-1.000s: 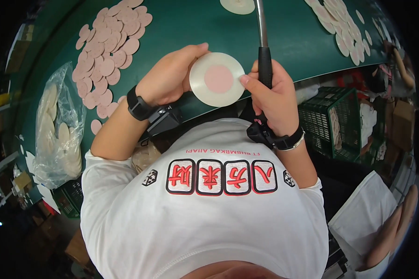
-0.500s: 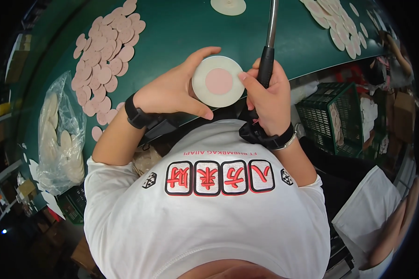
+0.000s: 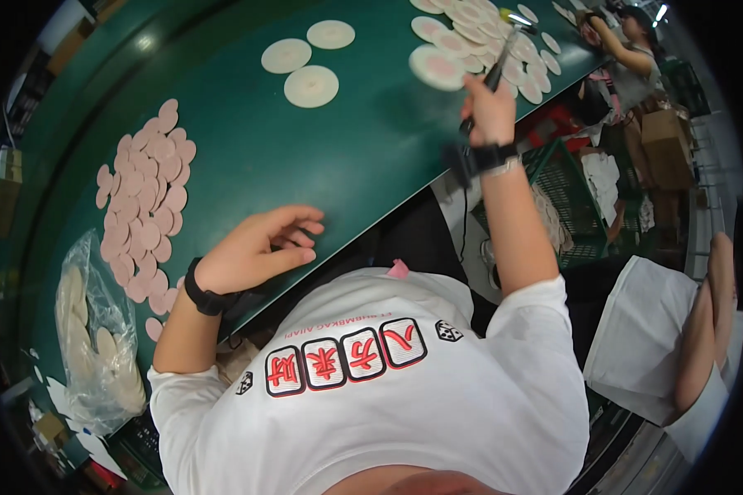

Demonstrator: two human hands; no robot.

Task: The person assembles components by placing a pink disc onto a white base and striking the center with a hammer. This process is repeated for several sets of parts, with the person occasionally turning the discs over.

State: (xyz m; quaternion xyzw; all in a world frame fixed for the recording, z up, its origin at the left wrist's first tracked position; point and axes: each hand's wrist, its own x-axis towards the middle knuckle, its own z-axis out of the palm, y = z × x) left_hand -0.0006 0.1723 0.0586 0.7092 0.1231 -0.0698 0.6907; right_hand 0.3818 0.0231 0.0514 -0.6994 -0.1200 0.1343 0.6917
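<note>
My right hand [image 3: 489, 114] is closed around the black grip of a hammer [image 3: 493, 78], whose metal shaft points away over the table. At its thumb and fingertips is a cream disc with a pink centre [image 3: 436, 68], slightly blurred, above the edge of a pile of similar discs [image 3: 462, 39]. My left hand [image 3: 260, 246] hangs over the table's near edge, fingers loosely bent and apart from the thumb, holding nothing. Three cream discs [image 3: 311, 86] lie flat at the upper middle. To the left spreads a heap of small pink discs [image 3: 144, 206].
The green table [image 3: 248, 157] has its near edge [image 3: 371, 219] running diagonally in front of me. A clear plastic bag of cream discs [image 3: 99, 338] lies at the left. Green crates [image 3: 582, 194] and cardboard boxes [image 3: 667, 140] stand at right. Another person [image 3: 631, 54] works at the far right.
My right hand has carried the hammer and disc away to the far right pile. My left hand has let go of the disc and dropped back. The view has shifted.
</note>
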